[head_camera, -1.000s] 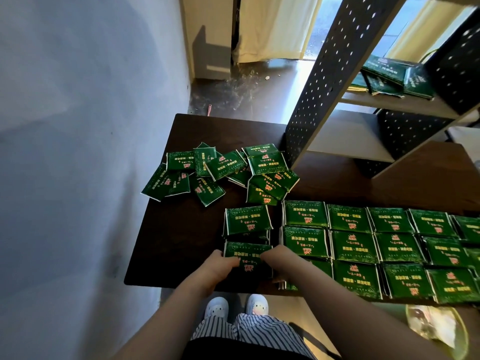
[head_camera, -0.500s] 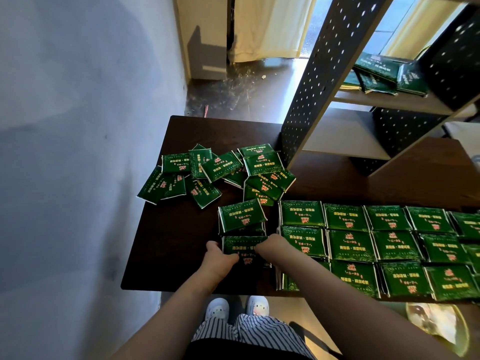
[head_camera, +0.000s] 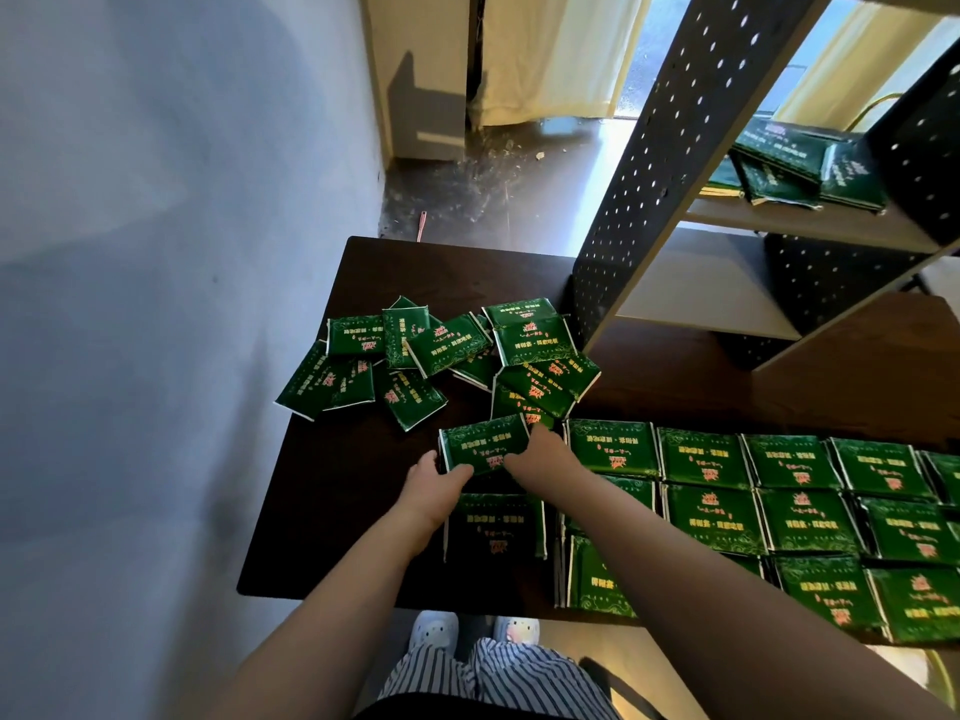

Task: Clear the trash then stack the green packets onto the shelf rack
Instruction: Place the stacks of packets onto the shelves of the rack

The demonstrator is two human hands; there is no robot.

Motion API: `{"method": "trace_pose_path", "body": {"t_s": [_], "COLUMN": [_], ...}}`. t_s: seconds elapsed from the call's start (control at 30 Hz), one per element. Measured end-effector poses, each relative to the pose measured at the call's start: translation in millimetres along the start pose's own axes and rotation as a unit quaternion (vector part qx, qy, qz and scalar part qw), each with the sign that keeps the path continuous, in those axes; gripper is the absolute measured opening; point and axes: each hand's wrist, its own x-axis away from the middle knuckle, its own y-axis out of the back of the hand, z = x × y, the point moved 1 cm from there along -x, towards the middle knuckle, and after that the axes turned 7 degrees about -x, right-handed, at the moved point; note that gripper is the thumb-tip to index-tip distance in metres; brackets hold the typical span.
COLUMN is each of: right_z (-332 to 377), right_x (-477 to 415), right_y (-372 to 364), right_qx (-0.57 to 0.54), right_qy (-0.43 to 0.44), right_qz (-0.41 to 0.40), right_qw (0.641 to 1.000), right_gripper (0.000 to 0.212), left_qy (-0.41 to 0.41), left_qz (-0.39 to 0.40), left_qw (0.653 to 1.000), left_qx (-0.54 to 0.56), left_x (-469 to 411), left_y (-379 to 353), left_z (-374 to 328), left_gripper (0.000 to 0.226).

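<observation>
Both my hands hold a small stack of green packets [head_camera: 483, 444] on the dark table [head_camera: 363, 511]. My left hand [head_camera: 431, 485] grips its left end, and my right hand [head_camera: 540, 454] grips its right end. Just in front of the hands lies another green packet [head_camera: 493, 527]. A loose heap of green packets [head_camera: 441, 356] lies beyond the hands. Neat rows of green packets [head_camera: 753, 501] cover the table to the right. The shelf rack [head_camera: 675, 148] with black perforated sides stands at the back right, with several green packets [head_camera: 800, 163] on its upper shelf.
A pale wall [head_camera: 156, 304] runs along the table's left side. Beyond the table is a dark floor [head_camera: 519, 200] with scattered debris and a curtain [head_camera: 561, 49]. The rack's lower shelf [head_camera: 691, 293] is bare. My striped trousers and white shoes [head_camera: 434, 628] show below the table edge.
Both hands have moved away from the nearest packet stack at the table's front edge to the stack one row farther back, and now grip it at both ends.
</observation>
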Motion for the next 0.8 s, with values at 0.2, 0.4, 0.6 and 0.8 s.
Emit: {"method": "trace_pose_path", "body": {"t_s": [0.2,0.4,0.6,0.8], "right_z": [-3.1,0.7,14.2,8.5], "right_x": [-3.8,-14.8,-25.6,-59.1], "right_y": [5.5,21.8,52.3,82.9], "right_qx": [0.081,0.110,0.039,-0.093], "right_qy": [0.015,-0.017,-0.001,-0.017], "right_qz": [0.074,0.026,-0.060,-0.157], "right_qw": [0.994,0.993,0.997,0.983], "right_gripper": [0.022,0.033,0.025,0.012], "left_qy": [0.016,0.017,-0.039,-0.125], "left_qz": [0.027,0.066,-0.040,-0.056], "left_qw": [0.999,0.993,0.980,0.967], "left_qx": [-0.011,-0.099,-0.191,-0.216], "left_x": [-3.3,-9.4,-17.9,-39.1], "left_y": [-10.2,-0.5,20.6,13.1], "left_z": [-7.1,-12.3,-50.0,-122.7], "left_gripper": [0.040,0.054,0.077,0.075]}}
